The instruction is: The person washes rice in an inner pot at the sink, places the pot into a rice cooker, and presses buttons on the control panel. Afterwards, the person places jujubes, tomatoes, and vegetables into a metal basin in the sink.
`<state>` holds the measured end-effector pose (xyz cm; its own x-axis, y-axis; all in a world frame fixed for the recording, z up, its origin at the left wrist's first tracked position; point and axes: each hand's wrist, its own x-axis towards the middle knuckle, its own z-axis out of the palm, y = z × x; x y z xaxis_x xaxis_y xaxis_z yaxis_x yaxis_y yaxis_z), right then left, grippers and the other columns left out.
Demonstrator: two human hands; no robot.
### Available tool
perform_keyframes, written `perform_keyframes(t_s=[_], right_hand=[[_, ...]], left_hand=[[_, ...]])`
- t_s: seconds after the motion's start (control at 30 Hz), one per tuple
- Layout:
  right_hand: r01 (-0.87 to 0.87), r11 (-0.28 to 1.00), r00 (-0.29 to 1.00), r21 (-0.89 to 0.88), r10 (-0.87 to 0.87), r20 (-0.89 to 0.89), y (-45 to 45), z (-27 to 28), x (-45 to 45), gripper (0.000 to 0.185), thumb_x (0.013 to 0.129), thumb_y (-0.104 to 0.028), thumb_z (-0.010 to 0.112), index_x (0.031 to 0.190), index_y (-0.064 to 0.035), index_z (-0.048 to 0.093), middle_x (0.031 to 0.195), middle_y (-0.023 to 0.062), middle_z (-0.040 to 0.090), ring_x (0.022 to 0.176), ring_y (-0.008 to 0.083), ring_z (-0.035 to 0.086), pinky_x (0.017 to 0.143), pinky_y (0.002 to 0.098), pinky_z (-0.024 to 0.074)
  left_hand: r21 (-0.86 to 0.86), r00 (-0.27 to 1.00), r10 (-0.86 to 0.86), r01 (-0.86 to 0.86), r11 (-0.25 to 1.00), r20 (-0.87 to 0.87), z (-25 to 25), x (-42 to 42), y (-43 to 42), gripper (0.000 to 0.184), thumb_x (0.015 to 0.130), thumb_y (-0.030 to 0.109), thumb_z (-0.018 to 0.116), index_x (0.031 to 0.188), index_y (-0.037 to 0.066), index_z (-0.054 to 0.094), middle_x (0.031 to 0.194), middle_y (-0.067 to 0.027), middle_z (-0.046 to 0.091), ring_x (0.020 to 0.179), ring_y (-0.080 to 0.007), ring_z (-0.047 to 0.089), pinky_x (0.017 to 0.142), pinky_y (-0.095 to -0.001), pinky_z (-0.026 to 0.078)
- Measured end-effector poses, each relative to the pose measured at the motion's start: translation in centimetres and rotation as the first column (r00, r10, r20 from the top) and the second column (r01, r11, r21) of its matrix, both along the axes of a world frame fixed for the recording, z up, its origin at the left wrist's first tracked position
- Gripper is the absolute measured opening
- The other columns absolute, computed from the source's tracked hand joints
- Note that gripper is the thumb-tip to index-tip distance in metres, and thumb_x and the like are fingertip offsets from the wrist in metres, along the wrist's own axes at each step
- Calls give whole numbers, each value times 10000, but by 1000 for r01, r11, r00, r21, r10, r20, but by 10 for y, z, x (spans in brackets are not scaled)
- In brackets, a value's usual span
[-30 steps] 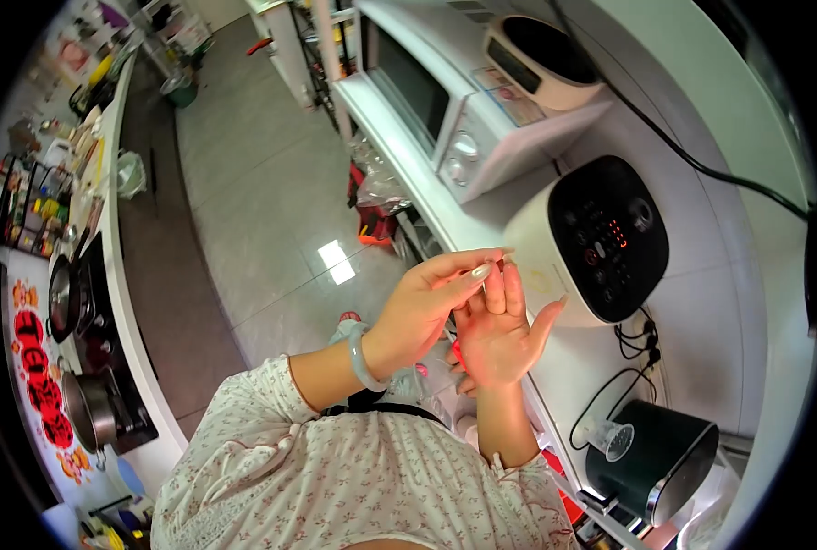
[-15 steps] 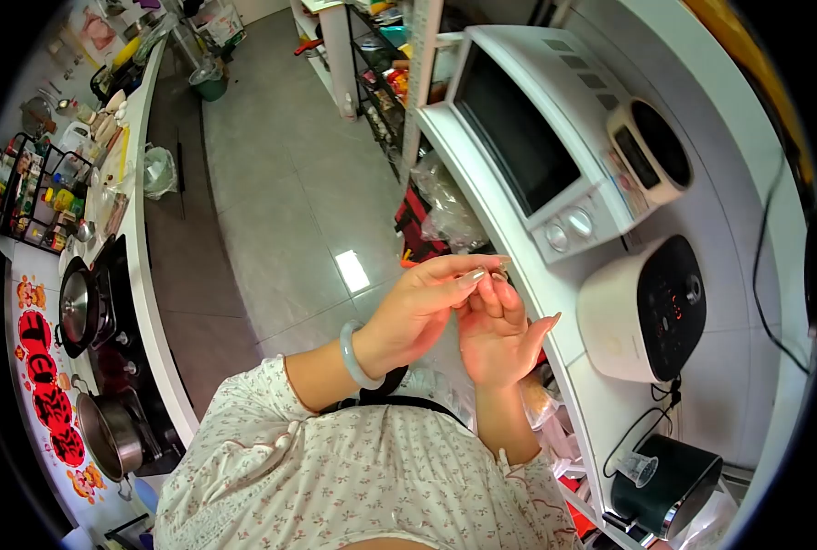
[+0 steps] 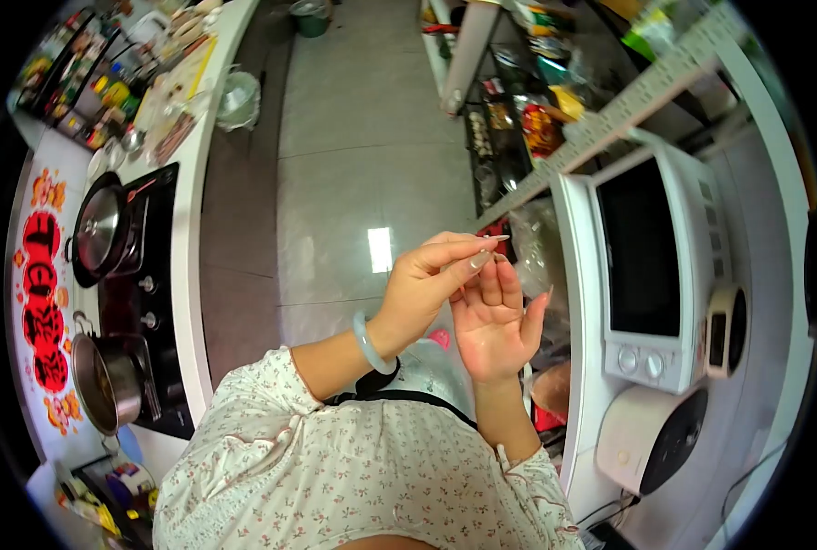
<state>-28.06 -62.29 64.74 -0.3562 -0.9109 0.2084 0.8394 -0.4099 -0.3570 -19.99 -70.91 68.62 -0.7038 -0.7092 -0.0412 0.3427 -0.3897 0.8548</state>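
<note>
My left hand, with a pale bangle on the wrist, is closed in a pinch at the fingertips of my other hand. Thumb and index finger press together there, and whatever lies between them is too small or hidden to make out. My right hand is held palm up, its thumb spread out and its fingers slightly bent, with the fingertips partly covered by the left hand. Both hands are in front of my body, above the floor, and have long pointed nails.
On the left counter is a black stove with a lidded pan and a steel pot. To the right, a microwave and a white rice cooker stand on a shelf. Grey floor tiles run between them.
The view has turned, so the stove, floor and microwave appear farther right. My hands stay together in front of me, nearly in the same pose.
</note>
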Motion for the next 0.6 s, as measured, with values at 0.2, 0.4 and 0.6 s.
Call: perform_keyframes(t_s=[0.2, 0.4, 0.6], right_hand=[[-218, 970, 965, 105, 198, 174, -65, 2, 0, 440, 884, -388, 275, 1151, -85, 450, 1184, 73, 466, 1118, 205, 374, 912, 373, 276], [-359, 904, 926, 233, 314, 210, -142, -3, -25, 309, 876, -312, 377, 1065, -86, 468, 1113, 76, 490, 1068, 184, 411, 861, 346, 329], [-477, 829, 878, 292, 429, 213, -227, -14, -66, 271, 887, -263, 360, 1044, -70, 465, 1108, 114, 491, 1075, 221, 421, 854, 336, 347]], left_hand=[[-272, 959, 275, -247, 930, 70, -16, 12, -55, 182, 788, 66, 544, 955, 45, 613, 986, -56, 553, 895, -124, 507, 756, -241, 413], [-604, 818, 563, -390, 695, 118, -30, 1, -120, 164, 748, 62, 572, 899, 41, 633, 902, -84, 587, 874, -182, 538, 752, -266, 420], [-631, 736, 650, -417, 654, 188, -36, -24, -192, 118, 731, 75, 586, 826, 23, 633, 828, -90, 601, 852, -197, 547, 740, -280, 424]])
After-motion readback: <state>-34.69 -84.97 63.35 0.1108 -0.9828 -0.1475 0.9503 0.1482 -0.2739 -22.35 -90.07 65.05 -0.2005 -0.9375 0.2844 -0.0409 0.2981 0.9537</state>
